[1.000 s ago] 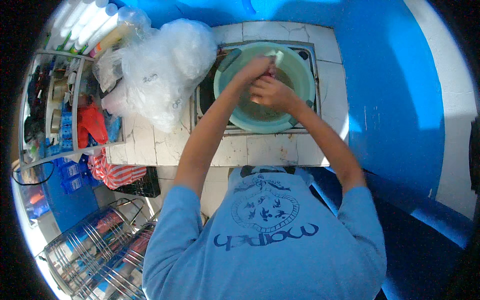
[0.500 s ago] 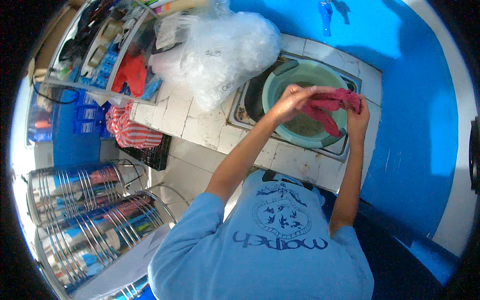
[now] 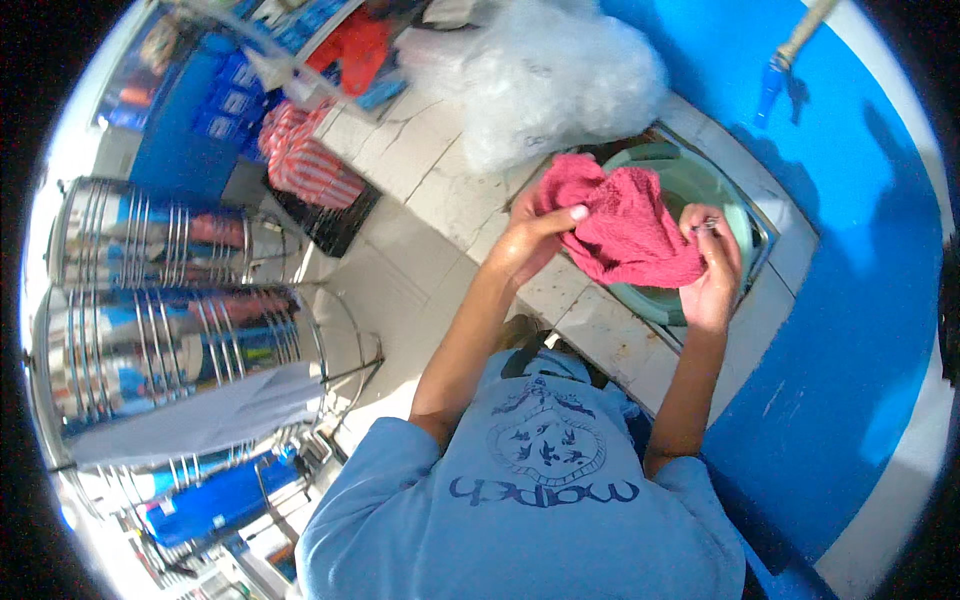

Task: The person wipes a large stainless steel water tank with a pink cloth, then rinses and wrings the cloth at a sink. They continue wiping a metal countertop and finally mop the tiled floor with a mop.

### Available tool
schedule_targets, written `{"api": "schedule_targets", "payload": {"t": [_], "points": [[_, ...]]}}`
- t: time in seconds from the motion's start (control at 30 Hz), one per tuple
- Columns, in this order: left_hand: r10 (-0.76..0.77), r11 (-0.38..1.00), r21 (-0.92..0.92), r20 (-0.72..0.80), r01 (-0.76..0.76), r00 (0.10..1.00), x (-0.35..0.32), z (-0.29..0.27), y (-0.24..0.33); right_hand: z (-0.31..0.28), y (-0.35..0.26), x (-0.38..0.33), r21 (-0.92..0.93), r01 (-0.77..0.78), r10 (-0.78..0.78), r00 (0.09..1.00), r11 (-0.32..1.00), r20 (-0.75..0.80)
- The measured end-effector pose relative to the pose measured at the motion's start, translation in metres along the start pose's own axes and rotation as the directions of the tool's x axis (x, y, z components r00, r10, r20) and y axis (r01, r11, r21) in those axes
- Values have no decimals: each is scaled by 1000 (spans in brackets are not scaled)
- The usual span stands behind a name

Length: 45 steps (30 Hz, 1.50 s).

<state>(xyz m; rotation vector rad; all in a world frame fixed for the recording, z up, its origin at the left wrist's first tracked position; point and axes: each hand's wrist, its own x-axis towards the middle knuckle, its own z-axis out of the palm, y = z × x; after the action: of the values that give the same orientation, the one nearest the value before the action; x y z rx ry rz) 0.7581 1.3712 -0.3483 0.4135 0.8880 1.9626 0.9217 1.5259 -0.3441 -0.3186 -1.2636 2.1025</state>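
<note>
Pinching red cloth (image 3: 625, 225) with left grip (image 3: 528, 241) at nine o'clock and right grip (image 3: 715, 266) at three; probably soft, limp, best edge-held.

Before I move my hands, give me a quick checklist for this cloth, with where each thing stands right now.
1. Left hand on the red cloth: ok, thumb over its left part.
2. Right hand on the cloth: ok, at its right edge.
3. Cloth spread flat: not ok, it is bunched and creased.
4. Green basin in full view: not ok, the cloth and right hand cover part of it.
5. Cloth clear of the plastic bags: cannot tell, they look close from this angle.
6. Cloth free of drips: cannot tell.
</note>
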Motion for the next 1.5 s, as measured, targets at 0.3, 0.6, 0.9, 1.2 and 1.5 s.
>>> {"api": "schedule_targets", "payload": {"t": [0.3, 0.6, 0.9, 1.2, 1.5], "points": [[390, 871, 473, -504, -132, 771, -68, -129, 85, 72, 65, 16, -518, -34, -9, 997, 855, -80], [271, 784, 617, -438, 67, 857, -144, -273, 175, 182, 148, 64, -943, 324, 650, 703, 72, 290], [536, 690, 710, -368, -143, 760, -129, -367, 304, 310, 189, 91, -904, 33, 358, 911, 427, 203], [775, 124, 962, 60, -243, 629, 19, -411, 412, 371, 235, 134, -965, -6, 96, 995, 264, 20], [544, -210, 971, 19, 114, 839, 37, -511, 225, 410, 419, 172, -893, 440, 287, 847, 93, 447]]}}
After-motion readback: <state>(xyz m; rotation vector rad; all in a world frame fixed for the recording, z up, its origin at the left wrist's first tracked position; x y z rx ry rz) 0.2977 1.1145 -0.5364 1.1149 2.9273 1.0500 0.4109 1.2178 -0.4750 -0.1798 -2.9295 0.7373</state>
